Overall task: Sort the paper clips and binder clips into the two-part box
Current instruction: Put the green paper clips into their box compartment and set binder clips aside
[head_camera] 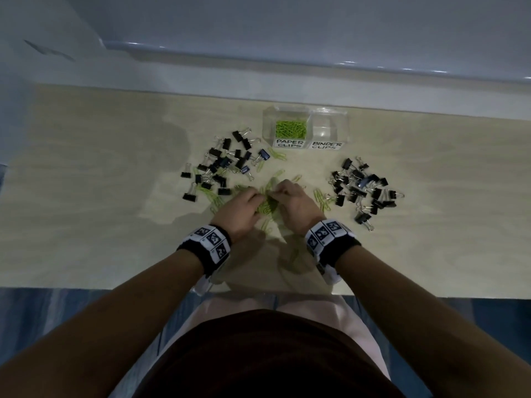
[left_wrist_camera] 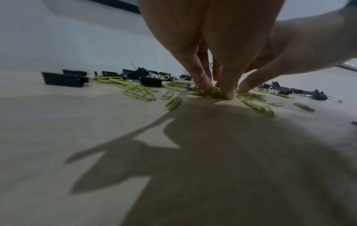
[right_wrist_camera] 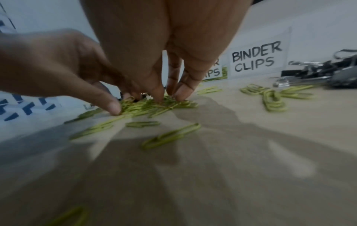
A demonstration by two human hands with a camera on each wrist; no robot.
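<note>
A heap of green paper clips (head_camera: pixel 265 206) lies mid-table. My left hand (head_camera: pixel 244 206) and right hand (head_camera: pixel 293 201) meet over it, fingertips bunched down into the heap and pinching clips. The wrist views show the same heap (left_wrist_camera: pixel 214 93) (right_wrist_camera: pixel 154 105) under the left fingertips (left_wrist_camera: pixel 205 87) and right fingertips (right_wrist_camera: pixel 181 94). Behind stands the clear two-part box (head_camera: pixel 343 124). Its PAPER CLIPS part (head_camera: pixel 290 129) holds green clips; its BINDER CLIPS part (head_camera: pixel 327 130) shows nothing inside. Black binder clips lie in a left pile (head_camera: pixel 224 168) and a right pile (head_camera: pixel 363 188).
Loose paper clips are scattered to the right (head_camera: pixel 321 198), behind (head_camera: pixel 278 155) and in front near my wrists (head_camera: pixel 293 254). The table's front edge (head_camera: pixel 115 288) runs just above my lap. A white ledge (head_camera: pixel 258 93) borders the back.
</note>
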